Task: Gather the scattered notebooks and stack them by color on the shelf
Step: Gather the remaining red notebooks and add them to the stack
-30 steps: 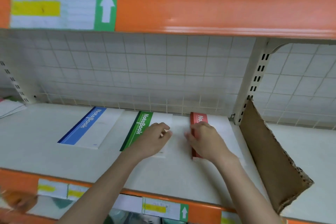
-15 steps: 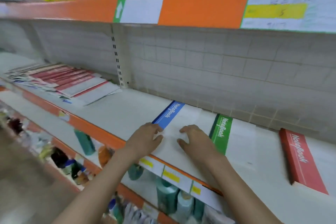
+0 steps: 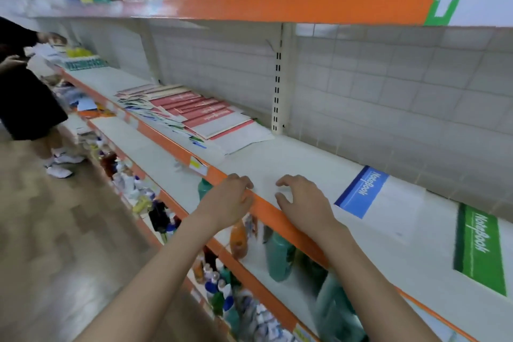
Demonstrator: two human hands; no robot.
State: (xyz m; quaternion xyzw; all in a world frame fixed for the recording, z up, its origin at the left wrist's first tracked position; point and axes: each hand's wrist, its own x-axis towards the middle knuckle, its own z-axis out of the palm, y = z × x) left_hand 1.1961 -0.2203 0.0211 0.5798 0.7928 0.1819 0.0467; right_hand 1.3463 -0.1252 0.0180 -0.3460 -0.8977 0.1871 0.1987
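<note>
My left hand (image 3: 231,198) rests on the orange edge of the shelf (image 3: 280,158) and my right hand (image 3: 301,201) hangs just over the shelf, both with loose curled fingers and holding nothing, ready to grab. The messy pile of notebooks (image 3: 194,115) lies far to the left of my hands. The blue notebook (image 3: 377,197) and the green notebook (image 3: 481,253) lie to their right, apart so each color gets its own spot.

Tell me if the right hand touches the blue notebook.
Apart. The head view shows bare white shelf between the right hand and the blue notebook.
</note>
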